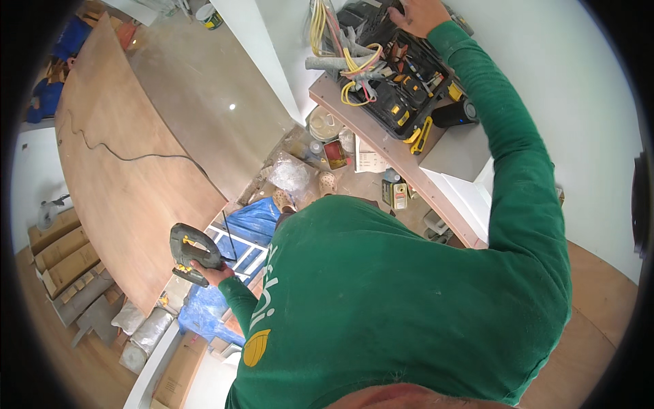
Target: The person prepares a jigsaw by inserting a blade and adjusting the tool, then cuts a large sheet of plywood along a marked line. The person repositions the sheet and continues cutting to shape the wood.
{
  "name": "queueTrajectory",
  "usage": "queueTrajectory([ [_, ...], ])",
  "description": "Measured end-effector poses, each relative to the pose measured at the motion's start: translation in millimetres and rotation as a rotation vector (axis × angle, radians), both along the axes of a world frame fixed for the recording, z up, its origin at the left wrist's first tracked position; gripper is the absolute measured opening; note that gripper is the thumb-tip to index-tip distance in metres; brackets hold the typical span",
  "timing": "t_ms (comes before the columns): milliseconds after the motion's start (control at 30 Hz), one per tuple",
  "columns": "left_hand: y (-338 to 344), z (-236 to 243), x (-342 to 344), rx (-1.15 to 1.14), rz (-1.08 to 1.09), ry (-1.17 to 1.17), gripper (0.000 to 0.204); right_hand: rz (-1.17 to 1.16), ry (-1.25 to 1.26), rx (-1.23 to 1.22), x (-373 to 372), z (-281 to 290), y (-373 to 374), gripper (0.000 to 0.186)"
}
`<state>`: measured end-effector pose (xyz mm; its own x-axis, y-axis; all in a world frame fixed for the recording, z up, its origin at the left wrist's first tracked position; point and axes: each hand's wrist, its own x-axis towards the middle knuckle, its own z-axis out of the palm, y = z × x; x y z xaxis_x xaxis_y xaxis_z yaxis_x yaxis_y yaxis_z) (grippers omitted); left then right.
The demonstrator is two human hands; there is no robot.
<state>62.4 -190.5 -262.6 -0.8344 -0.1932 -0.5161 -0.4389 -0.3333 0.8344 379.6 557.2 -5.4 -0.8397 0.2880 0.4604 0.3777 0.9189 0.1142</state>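
Observation:
My left hand (pixel 212 273) is closed round a black and yellow jigsaw (pixel 196 249) beside the corner of a large plywood sheet (pixel 129 184). A dark cord hangs from the tool. Up at the right, my right hand (pixel 415 17) reaches over an open black tool case (pixel 381 109), its fingers apart and partly cut off by the top edge. In the case lie black and yellow batteries (pixel 400 109) and assorted hand tools. A yellow utility knife (pixel 422 135) rests by the case, next to a black cylinder (pixel 455 114).
Yellow and red wires in grey conduit (pixel 347 65) stick up beside the case on a wooden ledge (pixel 402 163). Below are tins, plastic wrap (pixel 291 174) and a blue sheet (pixel 255 219). A cord (pixel 129 158) crosses the plywood; cardboard boxes (pixel 65 249) lie at far left.

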Motion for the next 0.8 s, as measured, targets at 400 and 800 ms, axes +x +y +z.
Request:
queueTrajectory([
  [400,13.5,-17.2,20.4,-0.143,0.138,-0.051,0.088,-0.188,-0.426,-0.162,108.4,-28.2,-78.9,0.09],
  [800,-1.4,20.4,53.0,0.228,0.311,0.072,0.059,-0.342,-0.982,-0.079,131.8,-103.8,-107.3,0.082],
])
